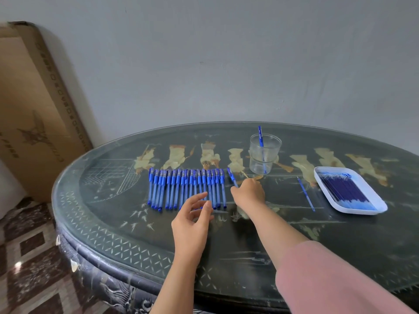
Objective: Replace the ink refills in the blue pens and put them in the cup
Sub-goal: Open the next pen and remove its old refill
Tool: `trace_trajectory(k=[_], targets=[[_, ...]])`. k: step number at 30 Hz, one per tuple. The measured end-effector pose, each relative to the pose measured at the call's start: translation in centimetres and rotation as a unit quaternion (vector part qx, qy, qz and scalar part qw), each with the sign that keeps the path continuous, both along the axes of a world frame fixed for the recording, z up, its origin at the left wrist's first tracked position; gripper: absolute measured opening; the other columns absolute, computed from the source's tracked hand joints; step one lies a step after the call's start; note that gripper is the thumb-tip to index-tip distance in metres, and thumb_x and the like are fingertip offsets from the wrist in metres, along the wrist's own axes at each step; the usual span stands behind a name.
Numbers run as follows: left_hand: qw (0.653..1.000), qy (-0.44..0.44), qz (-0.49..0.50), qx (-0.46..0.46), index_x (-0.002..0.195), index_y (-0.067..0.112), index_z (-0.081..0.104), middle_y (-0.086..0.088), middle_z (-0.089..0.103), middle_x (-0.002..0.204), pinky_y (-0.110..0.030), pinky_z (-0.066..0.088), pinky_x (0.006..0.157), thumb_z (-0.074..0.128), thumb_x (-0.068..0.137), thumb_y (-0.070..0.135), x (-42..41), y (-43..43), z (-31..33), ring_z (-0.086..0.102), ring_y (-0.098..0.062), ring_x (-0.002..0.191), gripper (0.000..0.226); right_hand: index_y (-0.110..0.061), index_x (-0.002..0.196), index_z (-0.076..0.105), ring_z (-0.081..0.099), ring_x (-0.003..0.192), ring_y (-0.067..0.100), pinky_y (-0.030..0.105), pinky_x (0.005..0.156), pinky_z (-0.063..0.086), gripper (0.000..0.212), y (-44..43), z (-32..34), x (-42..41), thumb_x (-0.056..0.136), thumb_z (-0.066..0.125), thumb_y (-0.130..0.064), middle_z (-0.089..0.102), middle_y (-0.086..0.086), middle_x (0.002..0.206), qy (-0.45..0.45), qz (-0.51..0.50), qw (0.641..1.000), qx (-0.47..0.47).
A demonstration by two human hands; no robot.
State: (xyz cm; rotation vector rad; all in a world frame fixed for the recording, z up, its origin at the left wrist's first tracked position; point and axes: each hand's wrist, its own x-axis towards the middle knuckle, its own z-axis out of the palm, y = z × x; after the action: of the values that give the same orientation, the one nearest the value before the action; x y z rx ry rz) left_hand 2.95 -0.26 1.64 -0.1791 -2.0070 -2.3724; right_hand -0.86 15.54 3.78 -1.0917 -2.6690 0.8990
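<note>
Several capped blue pens (181, 189) lie side by side in a row on the dark table. My right hand (249, 193) grips one blue pen (232, 177) at the row's right end, its cap pointing away from me. My left hand (195, 220) hovers with relaxed fingers over the near ends of the row and holds nothing. A clear plastic cup (264, 157) stands behind the row with one blue pen (260, 141) upright in it. A loose refill (306, 193) lies between the cup and a white tray (376, 206) holding several blue refills (344, 191).
The oval table (136, 234) has a glass top over painted figures, with its curved edge near me at the left. A large cardboard box (34, 109) leans on the grey wall at the left. Patterned floor tiles (29, 268) show beyond the table edge.
</note>
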Motion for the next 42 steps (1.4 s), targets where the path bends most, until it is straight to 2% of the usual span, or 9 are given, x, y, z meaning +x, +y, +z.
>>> trace_trajectory(k=[9,14,19,22,26,32,36,39,42], targets=[[0.996,0.023,-0.011,-0.088,0.106,0.037,0.068,0.013,0.072,0.091,-0.033,0.058,0.084,0.070,0.089,0.019,-0.1,-0.1,-0.2,0.068,-0.004,0.086,0.025,-0.012,0.112,0.070,0.054,0.101,0.029,0.031,0.074,0.043,0.029,2.1,-0.9,4.7,0.096,0.047,-0.018,0.062,0.012,0.105,0.077,0.011,0.995,0.055],[0.968,0.135,-0.059,-0.205,0.134,0.034,0.055,0.019,0.062,0.117,-0.005,0.047,0.082,0.073,0.086,0.015,0.0,0.1,-0.4,0.062,0.009,0.096,0.054,-0.013,0.107,0.069,0.048,0.104,0.025,0.031,0.089,0.039,0.020,3.3,-2.5,10.3,0.096,0.054,-0.008,0.052,0.006,0.104,0.152,0.151,0.966,0.145],[0.943,0.171,-0.104,-0.265,0.102,0.038,0.071,0.018,0.069,0.094,-0.018,0.050,0.085,0.077,0.082,0.013,0.3,0.6,-0.6,0.062,0.001,0.087,0.033,-0.011,0.096,0.070,0.055,0.091,0.031,0.042,0.085,0.047,0.015,4.2,-3.7,13.1,0.088,0.064,0.000,0.053,0.007,0.095,0.193,0.204,0.938,0.205],[0.934,0.147,-0.136,-0.297,0.095,0.034,0.076,0.021,0.070,0.089,-0.014,0.048,0.081,0.078,0.080,0.019,0.4,0.7,-0.6,0.061,0.005,0.084,0.021,-0.015,0.098,0.068,0.053,0.094,0.023,0.040,0.087,0.045,0.009,4.0,-3.5,13.7,0.091,0.062,-0.019,0.054,0.000,0.098,0.185,0.210,0.940,0.198],[0.912,0.161,-0.174,-0.334,0.096,0.040,0.075,0.023,0.072,0.093,-0.019,0.049,0.086,0.080,0.076,0.030,0.4,0.7,-0.7,0.064,0.005,0.092,0.023,-0.022,0.105,0.071,0.058,0.084,0.020,0.038,0.080,0.046,0.037,2.1,-3.5,13.8,0.091,0.046,-0.045,0.060,-0.005,0.090,0.198,0.250,0.925,0.204],[0.895,0.166,-0.184,-0.371,0.097,0.038,0.075,0.024,0.070,0.091,-0.017,0.046,0.084,0.074,0.083,0.034,0.5,0.8,-0.5,0.062,0.003,0.092,0.015,-0.018,0.096,0.074,0.055,0.072,0.021,0.035,0.065,0.047,0.032,2.1,-4.2,13.3,0.093,0.045,-0.032,0.056,-0.002,0.078,0.231,0.281,0.901,0.237],[0.878,0.187,-0.173,-0.405,0.098,0.023,0.075,0.019,0.063,0.081,-0.016,0.040,0.073,0.065,0.090,0.034,0.4,1.0,-0.6,0.058,-0.003,0.083,0.017,-0.013,0.091,0.070,0.057,0.073,0.022,0.033,0.064,0.043,0.004,2.2,-4.3,13.3,0.089,0.067,-0.013,0.060,-0.001,0.080,0.232,0.290,0.880,0.295],[0.869,0.202,-0.178,-0.415,0.093,0.020,0.074,0.020,0.058,0.074,-0.015,0.037,0.066,0.060,0.093,0.035,0.4,1.2,-0.6,0.055,0.002,0.076,0.021,-0.014,0.088,0.068,0.054,0.071,0.019,0.028,0.065,0.033,0.003,2.0,-4.1,13.4,0.087,0.068,-0.011,0.059,-0.003,0.079,0.236,0.293,0.868,0.324],[0.890,0.163,-0.170,-0.391,0.083,0.021,0.070,0.015,0.063,0.075,-0.020,0.040,0.067,0.054,0.097,0.035,0.3,0.8,-0.3,0.057,0.001,0.076,0.025,-0.013,0.084,0.067,0.052,0.071,0.019,0.028,0.065,0.031,0.007,2.3,-4.2,13.5,0.085,0.068,-0.007,0.058,-0.003,0.077,0.241,0.268,0.873,0.330]])
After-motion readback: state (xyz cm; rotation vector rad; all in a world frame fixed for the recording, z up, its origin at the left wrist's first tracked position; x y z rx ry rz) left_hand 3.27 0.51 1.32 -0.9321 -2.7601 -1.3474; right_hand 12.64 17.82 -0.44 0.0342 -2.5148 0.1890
